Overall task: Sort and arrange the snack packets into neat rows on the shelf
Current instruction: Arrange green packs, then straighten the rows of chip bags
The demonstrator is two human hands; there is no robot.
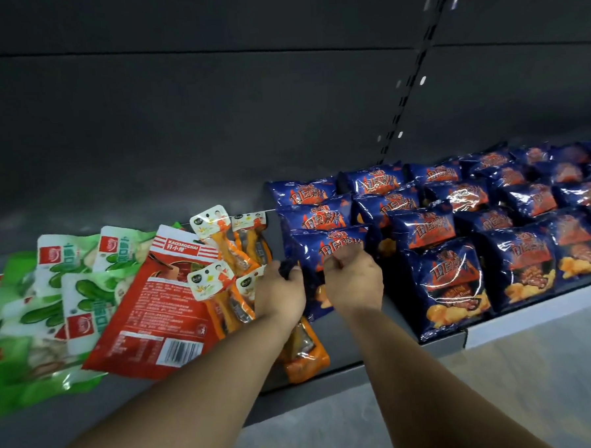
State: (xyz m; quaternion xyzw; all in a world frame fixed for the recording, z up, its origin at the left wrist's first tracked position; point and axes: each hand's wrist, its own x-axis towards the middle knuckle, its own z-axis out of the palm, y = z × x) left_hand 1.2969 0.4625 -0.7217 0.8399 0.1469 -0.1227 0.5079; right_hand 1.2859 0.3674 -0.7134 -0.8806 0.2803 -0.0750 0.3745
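Both hands [319, 286] gripping blue chip packet [326, 253], shelf [363, 364], green packets [68, 297] left

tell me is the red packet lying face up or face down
Face down. The red packet shows its barcode and fine print, and lies tilted across the green packets beside it.

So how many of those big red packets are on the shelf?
1. The red packet lies tilted on the shelf, overlapping the green packets on its left, with the orange packets on its right. Others may be hidden underneath.

"KAIXIAOCHAI" — red packet [155, 310] (top band)
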